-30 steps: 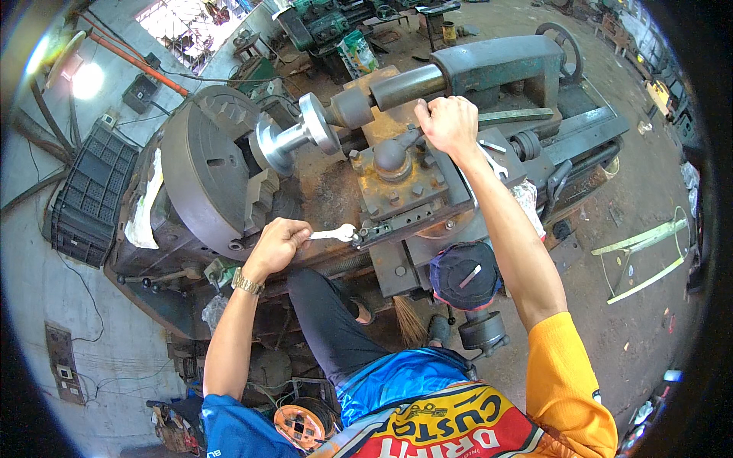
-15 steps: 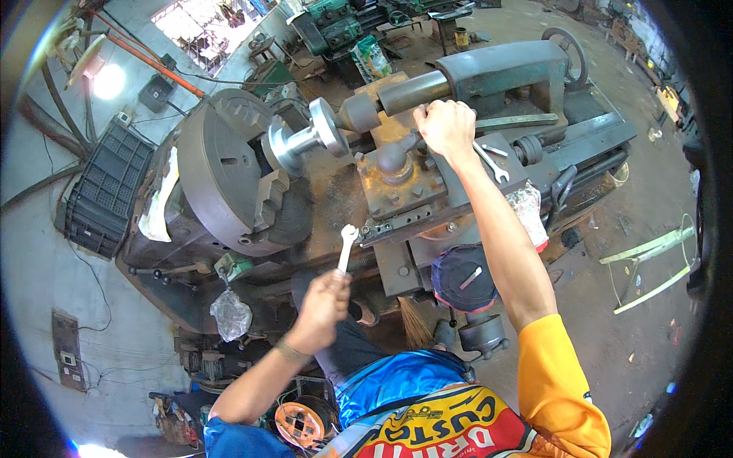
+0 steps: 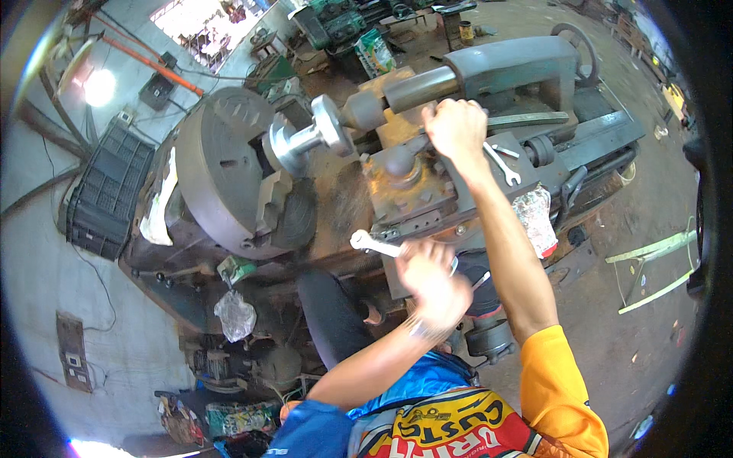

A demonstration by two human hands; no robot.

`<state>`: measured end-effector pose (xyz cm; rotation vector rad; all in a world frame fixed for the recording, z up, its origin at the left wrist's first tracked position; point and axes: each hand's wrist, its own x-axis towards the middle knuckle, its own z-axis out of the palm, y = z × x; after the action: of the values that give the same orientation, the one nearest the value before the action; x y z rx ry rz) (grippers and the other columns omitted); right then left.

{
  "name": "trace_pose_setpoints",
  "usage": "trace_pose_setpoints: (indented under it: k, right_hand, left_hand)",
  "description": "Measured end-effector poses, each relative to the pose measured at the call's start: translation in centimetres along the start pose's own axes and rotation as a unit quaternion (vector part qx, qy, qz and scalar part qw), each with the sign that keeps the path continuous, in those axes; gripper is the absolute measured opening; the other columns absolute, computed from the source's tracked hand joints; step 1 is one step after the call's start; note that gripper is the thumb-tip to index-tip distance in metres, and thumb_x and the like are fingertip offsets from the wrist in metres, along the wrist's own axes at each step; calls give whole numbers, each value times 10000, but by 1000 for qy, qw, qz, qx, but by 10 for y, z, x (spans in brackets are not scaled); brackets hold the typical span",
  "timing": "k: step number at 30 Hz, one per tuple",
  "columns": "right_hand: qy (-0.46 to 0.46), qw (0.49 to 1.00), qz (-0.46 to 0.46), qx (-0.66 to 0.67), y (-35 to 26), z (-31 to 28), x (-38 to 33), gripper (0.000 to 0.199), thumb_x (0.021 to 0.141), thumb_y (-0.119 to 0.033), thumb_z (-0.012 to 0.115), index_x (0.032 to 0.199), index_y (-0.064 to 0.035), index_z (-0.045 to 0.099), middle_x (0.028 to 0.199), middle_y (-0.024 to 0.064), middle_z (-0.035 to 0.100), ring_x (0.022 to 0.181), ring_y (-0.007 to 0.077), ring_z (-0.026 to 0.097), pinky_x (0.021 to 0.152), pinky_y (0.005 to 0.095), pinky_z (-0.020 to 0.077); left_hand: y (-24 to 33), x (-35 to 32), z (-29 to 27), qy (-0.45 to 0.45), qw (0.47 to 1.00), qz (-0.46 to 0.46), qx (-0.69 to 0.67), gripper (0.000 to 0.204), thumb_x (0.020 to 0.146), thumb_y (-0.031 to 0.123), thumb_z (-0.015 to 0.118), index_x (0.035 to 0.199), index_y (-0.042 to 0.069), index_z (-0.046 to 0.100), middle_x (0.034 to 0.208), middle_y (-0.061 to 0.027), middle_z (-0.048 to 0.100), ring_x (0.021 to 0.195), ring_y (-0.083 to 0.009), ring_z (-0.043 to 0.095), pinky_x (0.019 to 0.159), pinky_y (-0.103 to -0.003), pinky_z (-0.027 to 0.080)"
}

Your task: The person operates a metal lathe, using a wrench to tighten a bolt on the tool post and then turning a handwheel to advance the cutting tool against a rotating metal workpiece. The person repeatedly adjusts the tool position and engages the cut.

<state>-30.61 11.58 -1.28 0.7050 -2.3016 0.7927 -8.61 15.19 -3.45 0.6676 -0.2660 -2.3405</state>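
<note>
My left hand (image 3: 434, 281), smeared by motion, is closed around a silver wrench (image 3: 376, 244). The wrench's head points left, just in front of the lathe's tool post (image 3: 402, 162). My right hand (image 3: 458, 128) is closed at the end of the tool post's lever handle (image 3: 418, 143), most of the grip being hidden by the fingers. A shiny stepped metal workpiece (image 3: 307, 137) sits between the large chuck (image 3: 217, 164) and the tailstock (image 3: 511, 65). Another open-ended wrench (image 3: 504, 166) lies on the carriage, right of my right wrist.
A dark cap-like item (image 3: 482, 286) sits below my right forearm, partly covered by my left hand. A plastic bag with red (image 3: 534, 221) rests on the carriage's right side. A clear bag (image 3: 235, 317) hangs at the lathe's front. A black crate (image 3: 107, 195) stands at the left wall.
My left hand has swung right with the wrench, whose head now points left instead of up. My right hand stays on the lever. The view has shifted slightly.
</note>
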Motion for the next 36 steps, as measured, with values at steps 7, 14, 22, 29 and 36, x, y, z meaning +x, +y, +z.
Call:
trace_pose_setpoints:
  k: [7,14,22,29,36]
  right_hand:
    - [-35,999,-8,2,1,-4,1,454,876,-356,528,662,1,710,721,253,681,697,429,678,704,501,544]
    - [-76,997,-12,-3,3,-7,2,495,898,-385,515,676,11,709,757,271,682,740,434,685,735,511,543]
    - [-43,998,-38,7,5,-7,0,440,879,-367,554,627,-38,703,682,218,674,665,360,681,720,454,543]
    - [-47,998,-29,19,4,-10,0,426,880,-346,555,625,-40,707,645,203,664,642,369,669,721,457,530]
    - [-45,998,-39,19,2,-14,0,427,887,-347,561,631,-39,711,642,207,661,629,364,664,710,453,525]
  left_hand:
    - [-28,17,32,17,996,89,-26,266,1075,262,387,849,128,427,710,-8,428,644,-160,385,683,-374,411]
    - [-3,-31,20,-187,979,-79,-14,167,1056,165,440,927,75,495,892,-70,515,929,-243,525,988,-455,443]
    - [84,-56,-30,-220,829,-60,511,351,1049,280,518,1296,46,606,719,96,403,612,-23,354,532,-188,309]
    - [226,10,-19,-181,529,148,816,180,932,129,623,970,13,755,795,-91,724,727,-131,618,680,-319,478]
    - [251,62,20,-252,372,140,882,186,863,177,655,876,16,747,674,-167,614,615,-262,559,626,-366,429]
